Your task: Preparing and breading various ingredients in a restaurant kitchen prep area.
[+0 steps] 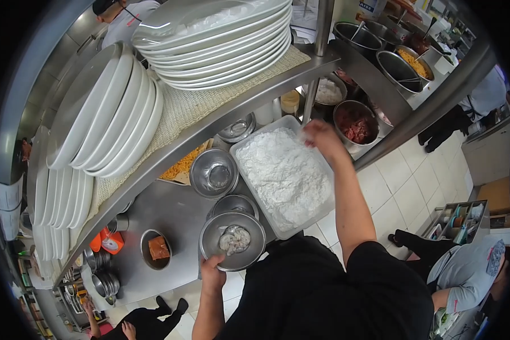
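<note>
My left hand (213, 272) grips the rim of a steel mixing bowl (253, 250), which is tilted slightly towards me. Pale raw shrimp (234, 240) lie in a small heap at its bottom. My right hand (322, 138) is over the far right corner of a translucent plastic tub (243, 159). White flour-like powder (282, 178) fills that tub in uneven lumps. The fingers of this hand are bent and blurred, so I cannot tell whether they pinch anything. Just beyond it stands a steel container of raw red meat (358, 131).
Stacked white plates (214, 46) crowd a steel shelf (238, 104) above the counter. Beside the tub stand empty steel bowls (214, 174). A steel pot (156, 264) with an orange-brown block sits on the counter (182, 212). Co-workers are at the right (463, 272) and lower left (140, 318).
</note>
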The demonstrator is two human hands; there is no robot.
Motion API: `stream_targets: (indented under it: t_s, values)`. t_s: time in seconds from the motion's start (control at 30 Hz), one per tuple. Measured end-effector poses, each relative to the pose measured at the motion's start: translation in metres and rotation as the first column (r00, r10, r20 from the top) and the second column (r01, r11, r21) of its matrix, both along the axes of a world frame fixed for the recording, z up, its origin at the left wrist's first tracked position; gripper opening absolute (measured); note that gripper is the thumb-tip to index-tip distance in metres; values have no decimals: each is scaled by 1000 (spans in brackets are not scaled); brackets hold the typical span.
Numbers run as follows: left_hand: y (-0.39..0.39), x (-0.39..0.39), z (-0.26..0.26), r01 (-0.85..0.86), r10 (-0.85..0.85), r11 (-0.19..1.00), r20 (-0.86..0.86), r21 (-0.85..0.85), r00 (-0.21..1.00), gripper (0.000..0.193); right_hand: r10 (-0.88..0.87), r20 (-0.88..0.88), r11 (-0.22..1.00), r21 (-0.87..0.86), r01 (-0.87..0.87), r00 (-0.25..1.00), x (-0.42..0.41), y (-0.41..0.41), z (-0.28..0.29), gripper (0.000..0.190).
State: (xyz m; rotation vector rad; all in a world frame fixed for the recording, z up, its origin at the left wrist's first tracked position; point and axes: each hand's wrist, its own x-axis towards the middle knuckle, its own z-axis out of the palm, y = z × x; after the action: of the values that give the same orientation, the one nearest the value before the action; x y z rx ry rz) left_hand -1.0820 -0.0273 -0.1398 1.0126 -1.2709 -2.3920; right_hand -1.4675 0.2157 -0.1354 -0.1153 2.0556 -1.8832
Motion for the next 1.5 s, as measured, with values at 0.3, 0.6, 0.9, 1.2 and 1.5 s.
stream_targets:
  t_s: [0.3, 0.6, 0.9, 1.2, 1.5]
  values:
    - [-5, 20, -3, -10, 9, 999, -7, -44, 1000, 60, 116, -397, 772, 613, 168, 911, 26, 13, -20, 20]
    - [5, 66, -37, -192, 196, 980, 123, -49, 973, 49, -24, -630, 597, 614, 516, 776, -205, 33, -53, 29]
    - [49, 44, 5, -311, 319, 947, 325, -78, 890, 59, 102, -643, 588, 654, 475, 759, -239, 18, -73, 26]
    - [13, 72, -35, 108, -26, 943, 251, -316, 968, 58, 128, -427, 529, 793, 302, 895, -209, 15, -34, 48]
    - [8, 68, -31, -241, 231, 961, 87, 136, 969, 51, -102, -778, 665, 409, 624, 619, -244, 34, -73, 33]
